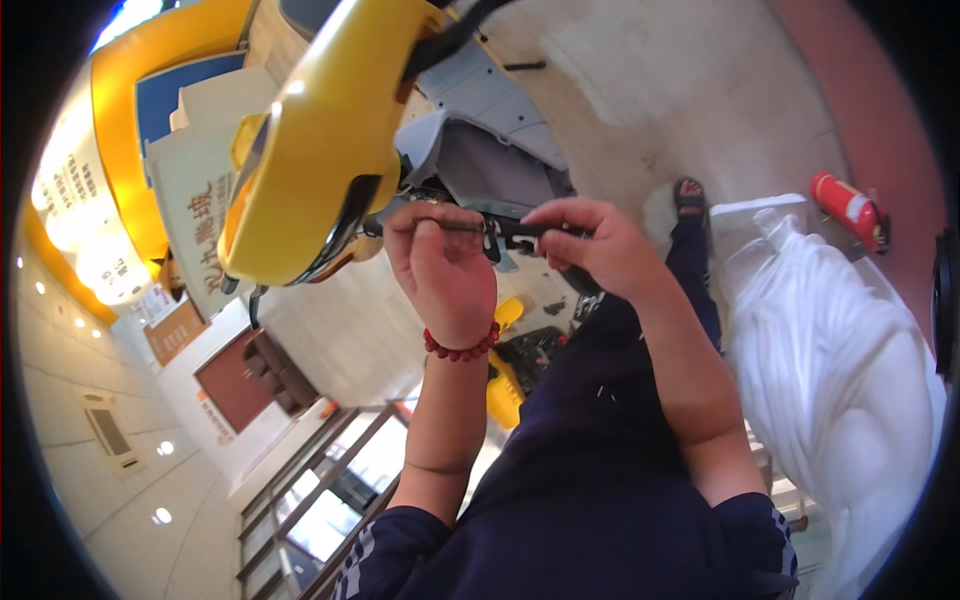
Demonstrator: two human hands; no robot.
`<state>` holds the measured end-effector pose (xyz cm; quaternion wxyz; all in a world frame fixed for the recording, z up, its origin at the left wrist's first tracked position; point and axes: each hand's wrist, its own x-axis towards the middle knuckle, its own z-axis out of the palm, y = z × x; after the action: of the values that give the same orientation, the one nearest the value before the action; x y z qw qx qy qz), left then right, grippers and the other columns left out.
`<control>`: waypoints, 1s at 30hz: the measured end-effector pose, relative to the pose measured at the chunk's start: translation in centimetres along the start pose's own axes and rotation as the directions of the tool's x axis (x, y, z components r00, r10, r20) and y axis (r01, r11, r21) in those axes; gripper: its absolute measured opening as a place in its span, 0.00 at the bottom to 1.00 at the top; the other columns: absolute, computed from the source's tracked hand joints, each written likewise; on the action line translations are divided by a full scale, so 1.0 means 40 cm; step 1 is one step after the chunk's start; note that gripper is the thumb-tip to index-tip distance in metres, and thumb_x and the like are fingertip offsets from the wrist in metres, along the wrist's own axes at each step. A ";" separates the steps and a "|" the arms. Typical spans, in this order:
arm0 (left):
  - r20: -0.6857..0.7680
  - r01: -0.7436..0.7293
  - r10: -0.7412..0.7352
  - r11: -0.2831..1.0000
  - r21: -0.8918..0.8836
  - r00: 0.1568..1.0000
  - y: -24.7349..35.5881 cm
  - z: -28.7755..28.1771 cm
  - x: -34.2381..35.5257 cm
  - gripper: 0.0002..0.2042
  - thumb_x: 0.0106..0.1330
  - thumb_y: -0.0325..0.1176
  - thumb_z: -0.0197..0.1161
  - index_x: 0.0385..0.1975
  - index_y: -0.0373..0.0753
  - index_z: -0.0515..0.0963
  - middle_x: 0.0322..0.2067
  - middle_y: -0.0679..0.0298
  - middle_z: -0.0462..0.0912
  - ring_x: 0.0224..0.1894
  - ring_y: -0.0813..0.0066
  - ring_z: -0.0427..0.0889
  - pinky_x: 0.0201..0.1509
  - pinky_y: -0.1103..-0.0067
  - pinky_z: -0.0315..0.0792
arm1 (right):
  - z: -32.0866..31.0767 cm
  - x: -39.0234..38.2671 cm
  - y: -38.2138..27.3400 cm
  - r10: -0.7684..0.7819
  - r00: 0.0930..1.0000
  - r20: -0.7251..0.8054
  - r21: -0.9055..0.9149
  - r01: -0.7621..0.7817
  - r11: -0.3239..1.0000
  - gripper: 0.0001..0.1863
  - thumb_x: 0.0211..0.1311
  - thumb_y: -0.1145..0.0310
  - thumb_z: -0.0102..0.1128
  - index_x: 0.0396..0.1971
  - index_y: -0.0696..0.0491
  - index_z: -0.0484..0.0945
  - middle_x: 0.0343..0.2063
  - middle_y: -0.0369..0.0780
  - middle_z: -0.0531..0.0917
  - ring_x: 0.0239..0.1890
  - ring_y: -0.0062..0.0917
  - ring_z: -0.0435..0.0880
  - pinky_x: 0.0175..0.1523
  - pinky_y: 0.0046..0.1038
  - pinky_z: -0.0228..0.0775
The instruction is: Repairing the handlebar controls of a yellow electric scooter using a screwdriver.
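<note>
Black slim part (515, 229) held between both hands, right of the glossy yellow body shell (335, 130) and just below the open grey housing (490, 160) in view; left hand (445, 265) curled partway, thumb and fingers closed on one stretch of the part; right hand (592, 243) pinching it farther right, thumb against fingers; looks partway along: large yellow shell seems in place, black part gripped but apparently not settled; whether its ends are fastened, cannot tell, fingers cover too much; looks left undone: grey housing uncovered, yellow pieces (505, 402) lying loose on the floor; black case (530, 350) near those pieces, contents too small to name; off to the right, bunched white plastic sheeting (830, 390) with a red fire extinguisher (845, 205) beyond it; both well apart from the hands; main obstacle: yellow shell crowding the left hand's side; red bead bracelet (462, 347) on left wrist, clear of the part.
</note>
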<state>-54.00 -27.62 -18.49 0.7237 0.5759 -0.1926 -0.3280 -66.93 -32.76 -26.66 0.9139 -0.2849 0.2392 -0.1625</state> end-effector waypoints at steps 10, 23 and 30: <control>0.279 -0.019 -0.022 0.989 0.147 0.960 0.238 -0.063 -0.113 0.08 0.60 0.24 0.41 0.35 0.33 0.68 0.29 0.61 0.73 0.27 0.82 0.67 0.34 0.85 0.63 | 0.226 -0.170 -0.136 0.127 0.989 0.078 -0.424 -0.082 0.902 0.14 0.57 0.76 0.54 0.44 0.61 0.74 0.31 0.33 0.79 0.33 0.13 0.73 0.39 0.17 0.66; -0.069 0.020 -0.052 0.917 -0.397 0.996 0.339 -0.156 -0.147 0.07 0.62 0.32 0.40 0.22 0.41 0.60 0.18 0.69 0.58 0.21 0.80 0.57 0.16 0.82 0.59 | 0.455 -0.173 -0.094 0.220 0.945 0.243 -0.532 -0.060 0.845 0.14 0.58 0.75 0.52 0.45 0.60 0.72 0.27 0.35 0.78 0.27 0.15 0.74 0.34 0.19 0.67; -0.075 0.160 -0.305 0.675 -0.721 0.949 0.287 -0.323 -0.182 0.09 0.62 0.34 0.42 0.20 0.42 0.60 0.15 0.71 0.55 0.16 0.83 0.53 0.12 0.88 0.52 | 0.401 0.026 -0.211 -0.322 0.744 0.585 -0.793 0.441 -0.421 0.36 0.46 0.59 0.66 0.55 0.54 0.62 0.51 0.46 0.68 0.54 0.42 0.66 0.56 0.39 0.59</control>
<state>-47.77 -12.01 -10.14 0.8554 0.3030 0.0926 -0.4098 -58.91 -32.71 -10.36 0.2242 -0.9428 0.1157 -0.2181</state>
